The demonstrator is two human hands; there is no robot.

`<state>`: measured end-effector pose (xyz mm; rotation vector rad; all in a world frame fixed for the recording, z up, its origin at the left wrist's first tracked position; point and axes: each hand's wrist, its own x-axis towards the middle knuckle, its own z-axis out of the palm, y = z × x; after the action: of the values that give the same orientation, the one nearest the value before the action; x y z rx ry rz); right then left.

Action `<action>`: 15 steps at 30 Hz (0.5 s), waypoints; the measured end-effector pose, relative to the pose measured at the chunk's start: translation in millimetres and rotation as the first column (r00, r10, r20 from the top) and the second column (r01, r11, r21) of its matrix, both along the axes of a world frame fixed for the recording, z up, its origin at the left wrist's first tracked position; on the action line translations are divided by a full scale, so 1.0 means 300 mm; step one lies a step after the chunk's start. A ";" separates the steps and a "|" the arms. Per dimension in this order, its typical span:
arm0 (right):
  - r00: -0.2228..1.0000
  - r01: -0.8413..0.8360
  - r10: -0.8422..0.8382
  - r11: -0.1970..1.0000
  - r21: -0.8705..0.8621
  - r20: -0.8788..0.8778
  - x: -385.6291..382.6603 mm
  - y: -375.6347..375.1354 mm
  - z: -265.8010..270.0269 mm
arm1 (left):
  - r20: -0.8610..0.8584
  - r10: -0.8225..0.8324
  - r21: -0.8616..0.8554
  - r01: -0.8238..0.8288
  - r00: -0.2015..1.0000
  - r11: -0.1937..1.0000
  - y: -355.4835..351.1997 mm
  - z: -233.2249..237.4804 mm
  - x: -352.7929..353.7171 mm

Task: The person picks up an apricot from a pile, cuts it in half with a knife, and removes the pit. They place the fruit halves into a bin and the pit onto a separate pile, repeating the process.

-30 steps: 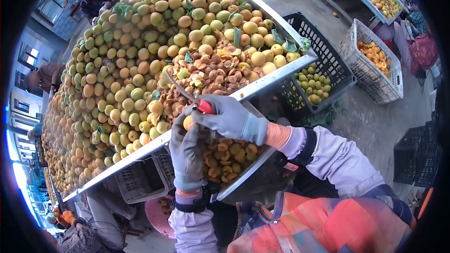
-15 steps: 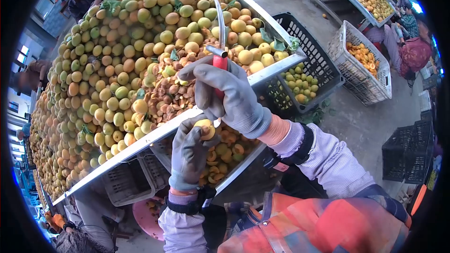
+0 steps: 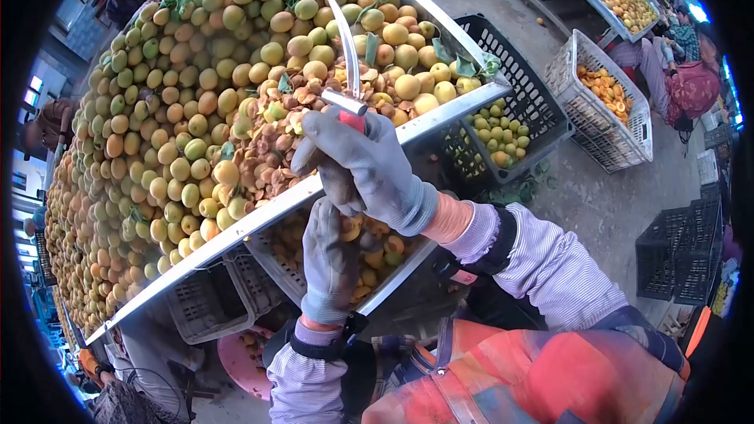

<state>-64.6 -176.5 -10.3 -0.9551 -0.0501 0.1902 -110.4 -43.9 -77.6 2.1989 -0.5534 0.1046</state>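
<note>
My right hand [image 3: 369,165], in a grey glove, is closed around a red-handled tool [image 3: 353,120]. A short metal crossbar and a long curved metal blade rise from its top; its lower end is hidden. Just below, my left hand [image 3: 328,255], also gloved, has its fingers bent and pressed together. Whatever they hold is hidden. Both hands are at the metal table rim [image 3: 279,202], above a crate of cut apricot halves [image 3: 373,275]. Beyond the rim lies a large heap of whole apricots [image 3: 192,122], with a brown patch of pits and scraps [image 3: 279,145] nearest my hands.
A black crate [image 3: 542,102] holding small green fruit stands right of the table. Farther right is a white crate [image 3: 577,122] with orange apricot halves. A grey crate [image 3: 208,306] and a pink basin [image 3: 243,365] are below the rim. Other people are around the tables.
My right hand and the tool have moved slightly left and down. My left hand has turned, and the apricot half seen between its fingers before is now out of sight.
</note>
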 end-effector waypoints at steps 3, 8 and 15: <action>1.000 0.010 -0.010 1.000 0.013 0.018 0.003 0.018 -0.015 | -0.091 0.045 -0.147 -0.058 0.995 0.988 -0.013 -0.002 -0.013; 0.992 0.088 -0.083 0.995 -0.047 0.096 0.005 0.075 -0.055 | -0.379 0.052 -0.376 -0.204 0.924 0.904 -0.008 0.000 -0.019; 0.996 0.082 -0.080 0.993 -0.089 0.025 0.009 0.108 -0.055 | -0.431 0.068 -0.560 -0.326 0.900 0.762 -0.034 -0.002 -0.042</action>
<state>-61.9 -144.0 -26.9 -1.0475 -0.0225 0.1082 -122.9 -54.0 -78.2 1.5488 -0.0264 -0.0366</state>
